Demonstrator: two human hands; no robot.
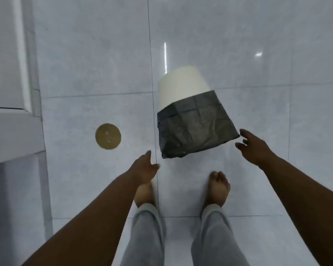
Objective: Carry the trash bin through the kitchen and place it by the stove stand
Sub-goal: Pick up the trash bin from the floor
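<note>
Two bare feet [218,187] stand on the pale tiled floor [258,54]. Just ahead, the left hand [145,166] and the right hand [255,144] reach out, both spread and empty, either side of the trash bin [183,87]. The bin stands on the floor right in front of the feet, its upper part wrapped in a dark bag [195,127]. A round brass drain cover [108,136] lies to its left. The glossy bag could slide under the hands, so a grip on plastic alone may let the bin slip.
</note>
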